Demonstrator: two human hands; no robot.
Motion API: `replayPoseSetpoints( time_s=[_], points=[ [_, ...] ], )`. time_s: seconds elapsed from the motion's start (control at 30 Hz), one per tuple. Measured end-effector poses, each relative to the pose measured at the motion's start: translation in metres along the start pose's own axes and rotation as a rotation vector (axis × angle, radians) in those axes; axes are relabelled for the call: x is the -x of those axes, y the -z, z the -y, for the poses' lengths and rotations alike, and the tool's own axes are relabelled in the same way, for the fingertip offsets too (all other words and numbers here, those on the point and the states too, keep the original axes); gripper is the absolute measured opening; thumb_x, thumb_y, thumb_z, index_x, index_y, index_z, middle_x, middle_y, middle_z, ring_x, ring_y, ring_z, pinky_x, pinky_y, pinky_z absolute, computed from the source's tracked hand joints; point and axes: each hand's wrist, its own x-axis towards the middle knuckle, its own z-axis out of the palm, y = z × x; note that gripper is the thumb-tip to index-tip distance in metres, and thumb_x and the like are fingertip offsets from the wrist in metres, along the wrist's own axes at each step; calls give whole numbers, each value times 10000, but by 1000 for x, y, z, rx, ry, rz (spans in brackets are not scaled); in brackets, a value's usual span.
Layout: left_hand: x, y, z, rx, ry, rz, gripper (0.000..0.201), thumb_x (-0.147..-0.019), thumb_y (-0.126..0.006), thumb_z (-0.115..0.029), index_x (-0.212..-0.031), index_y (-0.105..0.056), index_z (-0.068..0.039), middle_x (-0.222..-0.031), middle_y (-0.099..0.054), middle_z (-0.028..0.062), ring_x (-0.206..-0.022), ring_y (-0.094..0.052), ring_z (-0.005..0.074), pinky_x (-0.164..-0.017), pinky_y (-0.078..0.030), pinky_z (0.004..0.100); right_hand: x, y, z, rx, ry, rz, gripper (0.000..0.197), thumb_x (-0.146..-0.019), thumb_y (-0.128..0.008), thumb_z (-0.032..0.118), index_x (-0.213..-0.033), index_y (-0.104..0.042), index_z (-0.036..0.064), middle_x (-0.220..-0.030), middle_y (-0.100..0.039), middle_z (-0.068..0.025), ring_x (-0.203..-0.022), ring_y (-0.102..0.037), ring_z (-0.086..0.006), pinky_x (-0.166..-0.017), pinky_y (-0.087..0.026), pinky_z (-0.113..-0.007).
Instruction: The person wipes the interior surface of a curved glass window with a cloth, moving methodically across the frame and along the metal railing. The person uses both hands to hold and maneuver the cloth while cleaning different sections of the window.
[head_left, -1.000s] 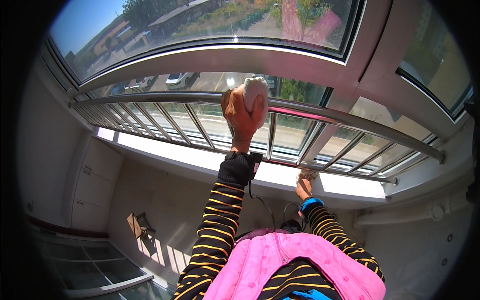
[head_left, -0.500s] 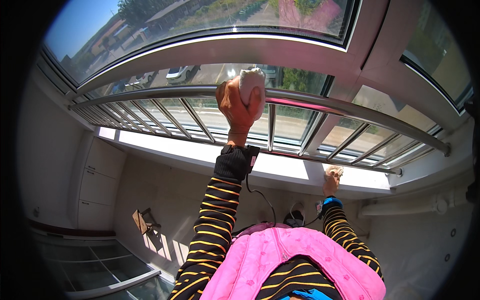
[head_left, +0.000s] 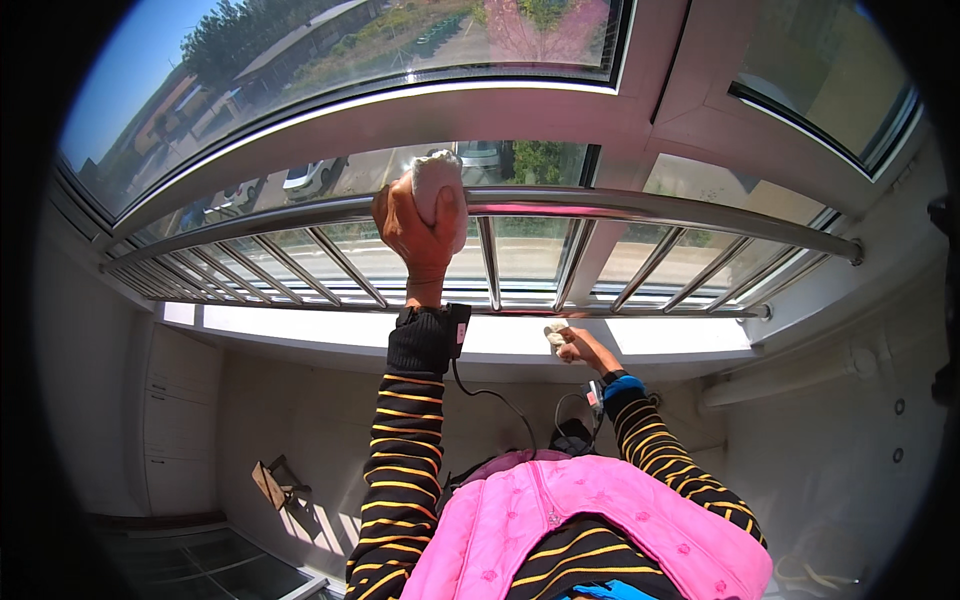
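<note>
Our left hand (head_left: 408,232) grips a white cloth (head_left: 436,188) at the metal rail (head_left: 560,202), fingers closed — our right hand (head_left: 582,346) pinches a pale cloth (head_left: 556,339) at the white sill (head_left: 490,335). Work looks underway, both cloths held; how much is done or left, we cannot tell.

White cloth (head_left: 435,180) partly behind left fingers (head_left: 446,217)

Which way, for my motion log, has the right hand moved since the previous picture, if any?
Yes, the right hand moved left, farther from the railing's right end.
</note>
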Motion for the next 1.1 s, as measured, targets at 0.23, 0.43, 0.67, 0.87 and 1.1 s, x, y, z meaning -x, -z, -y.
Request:
replayPoseSetpoints(
  time_s=[0.23,0.43,0.67,0.87,1.1],
  points=[
    [3,-2,5,10,-3,10,382,-901,-654,-394,-1088,-627,-63,-1002,-691,117,-920,-635,316,-903,-449,428,83,-19,149,116,220,259,496,-828,-654,68,-1303,-534,-15,-1131,-621,-78,-1040,-577,-158,-929,-473,-300],
    [4,0,4,19,19,21,387,-926,-642,-417,-1097,-631,-71,-1014,-694,103,-944,-638,302,-910,-455,414,201,12,248,-25,671,-59,475,-850,-690,-4,-1297,-534,23,-1241,-602,-94,-1126,-599,-193,-940,-520,-354],
    [3,1,1,17,43,27,367,-911,-662,-370,-1097,-630,-54,-1008,-688,126,-927,-626,328,-910,-447,427,222,31,283,85,1020,-712,533,-839,-638,44,-1350,-489,4,-1209,-581,-92,-1122,-566,-183,-994,-447,-357],
    [1,1,0,23,44,35,357,-912,-662,-346,-1097,-627,-43,-1023,-685,140,-939,-622,329,-911,-445,428,177,24,292,1036,1125,-992,489,-747,-734,44,-1211,-593,110,-1363,-537,-119,-1183,-528,-329,-1024,-411,-422],
    [4,1,1,18,57,38,334,-903,-677,-318,-1098,-630,-51,-1030,-686,143,-953,-626,327,-921,-448,425,162,22,294,980,1155,-1027,460,-696,-765,-17,-1105,-586,92,-1351,-551,-125,-1094,-553,-309,-929,-458,-408]
  ],
)
